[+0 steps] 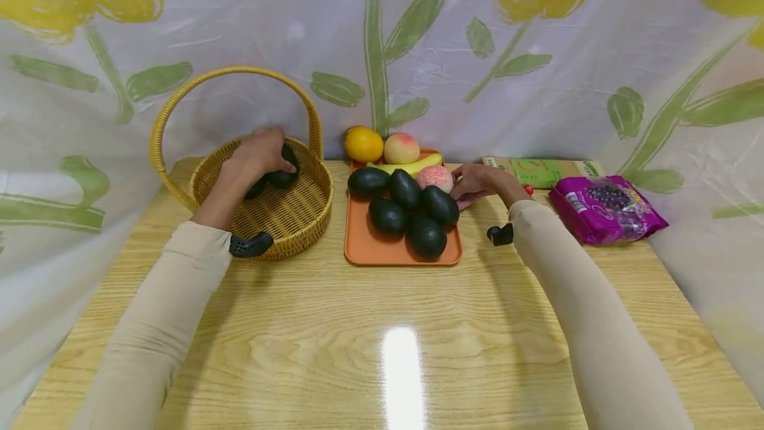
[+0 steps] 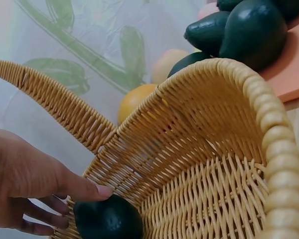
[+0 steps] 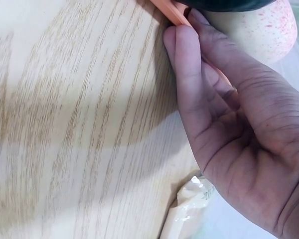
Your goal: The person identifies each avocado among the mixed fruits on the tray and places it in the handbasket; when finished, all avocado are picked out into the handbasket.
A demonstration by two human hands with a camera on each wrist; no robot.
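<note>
Inside the wicker basket point(image 1: 296, 217), my left hand point(image 1: 256, 151) lies beside a dark green avocado point(image 2: 109, 218), its thumb resting along the top. The other fingers are loosely spread to one side, not seen wrapped round the avocado. Another avocado point(image 1: 255, 189) is partly hidden by the left wrist. My right hand point(image 1: 477, 182) pinches the right edge of the orange tray point(image 1: 370, 249) between thumb and fingers, close to a speckled pink peach point(image 1: 434, 178). Several avocados point(image 1: 388, 216) lie on the tray, with a banana point(image 1: 412, 166) behind them.
A yellow-orange fruit point(image 1: 363, 144) and another peach point(image 1: 402, 148) sit at the tray's back end. To the right are a green and brown packet point(image 1: 540, 172) and a purple grape-printed bag point(image 1: 605, 208). A flower-patterned curtain point(image 1: 251, 25) hangs behind the wooden table point(image 1: 310, 344).
</note>
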